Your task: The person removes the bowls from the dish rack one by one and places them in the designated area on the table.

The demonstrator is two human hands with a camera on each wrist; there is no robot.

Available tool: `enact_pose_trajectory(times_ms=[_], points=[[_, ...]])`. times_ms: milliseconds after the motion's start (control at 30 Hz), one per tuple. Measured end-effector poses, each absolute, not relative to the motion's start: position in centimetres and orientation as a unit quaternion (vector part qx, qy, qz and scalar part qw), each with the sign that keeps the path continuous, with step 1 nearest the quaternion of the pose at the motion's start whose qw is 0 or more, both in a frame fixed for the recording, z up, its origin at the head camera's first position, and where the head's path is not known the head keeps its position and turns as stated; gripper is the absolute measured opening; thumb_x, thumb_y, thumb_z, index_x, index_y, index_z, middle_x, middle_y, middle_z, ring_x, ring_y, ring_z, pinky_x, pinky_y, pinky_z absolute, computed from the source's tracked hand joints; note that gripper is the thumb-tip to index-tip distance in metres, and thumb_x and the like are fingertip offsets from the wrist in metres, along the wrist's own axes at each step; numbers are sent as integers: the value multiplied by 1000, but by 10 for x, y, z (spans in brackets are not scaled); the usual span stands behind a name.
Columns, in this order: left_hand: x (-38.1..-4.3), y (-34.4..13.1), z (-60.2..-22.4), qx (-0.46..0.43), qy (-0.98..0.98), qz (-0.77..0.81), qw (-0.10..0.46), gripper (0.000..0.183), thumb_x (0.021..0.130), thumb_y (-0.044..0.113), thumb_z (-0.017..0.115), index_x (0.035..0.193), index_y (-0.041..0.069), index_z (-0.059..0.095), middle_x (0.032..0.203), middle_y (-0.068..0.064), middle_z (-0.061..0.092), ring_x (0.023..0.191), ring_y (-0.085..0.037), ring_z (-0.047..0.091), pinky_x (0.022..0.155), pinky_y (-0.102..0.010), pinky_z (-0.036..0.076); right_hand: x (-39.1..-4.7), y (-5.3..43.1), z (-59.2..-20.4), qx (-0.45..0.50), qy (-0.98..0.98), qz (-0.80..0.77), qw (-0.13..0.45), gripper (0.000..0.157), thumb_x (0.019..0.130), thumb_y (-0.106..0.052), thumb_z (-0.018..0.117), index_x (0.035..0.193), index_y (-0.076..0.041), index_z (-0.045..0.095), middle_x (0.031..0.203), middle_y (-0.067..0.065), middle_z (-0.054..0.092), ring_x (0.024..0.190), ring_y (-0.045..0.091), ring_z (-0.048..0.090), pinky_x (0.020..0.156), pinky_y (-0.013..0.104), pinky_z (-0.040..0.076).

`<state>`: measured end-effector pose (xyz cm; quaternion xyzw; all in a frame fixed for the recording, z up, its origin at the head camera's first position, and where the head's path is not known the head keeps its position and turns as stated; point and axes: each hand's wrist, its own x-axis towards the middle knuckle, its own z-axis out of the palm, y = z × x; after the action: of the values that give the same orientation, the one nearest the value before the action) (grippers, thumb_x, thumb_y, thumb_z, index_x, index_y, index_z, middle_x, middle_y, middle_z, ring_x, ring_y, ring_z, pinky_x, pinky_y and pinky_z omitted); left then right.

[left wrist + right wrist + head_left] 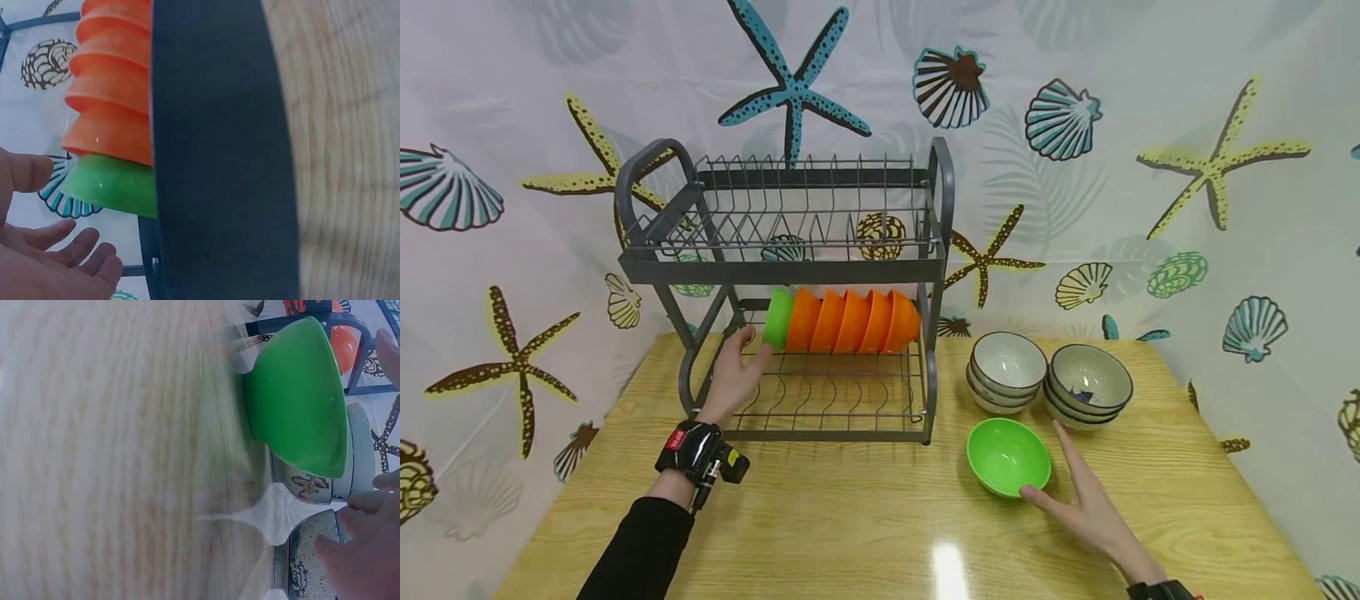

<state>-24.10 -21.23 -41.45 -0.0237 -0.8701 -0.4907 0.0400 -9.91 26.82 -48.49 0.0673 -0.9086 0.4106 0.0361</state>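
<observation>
Left hand (735, 375) is hovering beside a tipped green bowl (778, 321), fingers and thumb standing apart, holding nothing. That bowl is ending a row of orange bowls (853, 323) on the dish rack's (782, 273) lower tier. Right hand (1090, 508), spread wide, is hovering by an upright green bowl (1006, 458) sitting before two bowl stacks (1009, 362); contact unclear.

Bright, even light is washing over the head view, and a white glare patch (950, 572) is blazing off the tabletop (820, 517)! Both wrist views are running dimmer and hazier, wood grain blurring softly, while tiny highlights are glinting on the left view's green bowl (112, 187).
</observation>
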Motion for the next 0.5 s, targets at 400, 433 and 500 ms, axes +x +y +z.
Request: enact_pose_trajectory(times_ms=[400,433,500], points=[[-259,-213,-411,5,-867,-499,11,53,108,22,42,152,-6,34,163,-27,25,151,-42,27,124,-55,28,-98,268,-485,68,-908,412,40,109,85,-28,80,164,-23,5,166,30,13,145,62,20,108,83,22],[-260,-213,-411,6,-867,-498,12,51,108,21,42,151,-6,36,163,-27,25,150,-42,28,124,-55,28,-98,268,-485,69,-908,412,40,109,85,-28,80,164,-22,5,166,30,13,145,62,20,108,83,22],[-262,-212,-411,8,-868,-496,15,49,108,20,41,149,-7,40,162,-27,27,149,-43,30,124,-56,29,-98,268,-485,69,-907,412,41,109,85,-28,80,164,-22,5,166,29,13,145,62,20,107,83,22]])
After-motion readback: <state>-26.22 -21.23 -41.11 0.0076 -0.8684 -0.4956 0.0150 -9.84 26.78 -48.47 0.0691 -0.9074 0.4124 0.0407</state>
